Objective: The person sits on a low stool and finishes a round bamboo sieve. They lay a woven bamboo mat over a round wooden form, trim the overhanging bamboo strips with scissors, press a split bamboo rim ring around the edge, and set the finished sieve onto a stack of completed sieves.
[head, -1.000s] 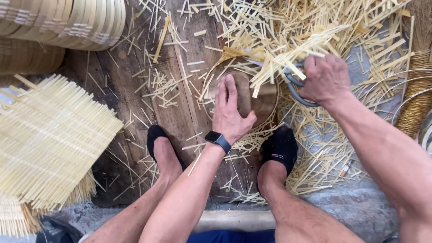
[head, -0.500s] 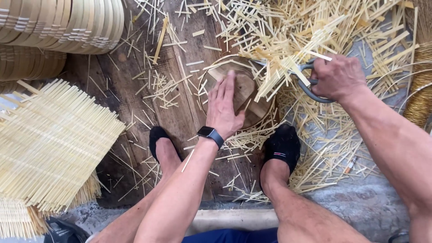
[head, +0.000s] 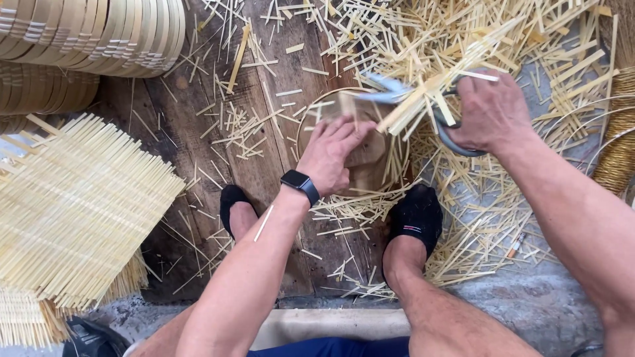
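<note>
Left hand (head: pixel 334 155) presses flat, fingers spread, on the round woven piece (head: pixel 350 142) on the wooden boards (head: pixel 264 132). Right hand (head: pixel 493 112) is closed around the scissors (head: pixel 423 106), blades apparently at projecting strips (head: pixel 430 86). Keep firm pressure; cut close to the rim.

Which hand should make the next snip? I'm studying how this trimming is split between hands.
Right, most likely: the right hand already grips the scissors at the bamboo strips, while the left hand presses on the round woven piece.
</note>
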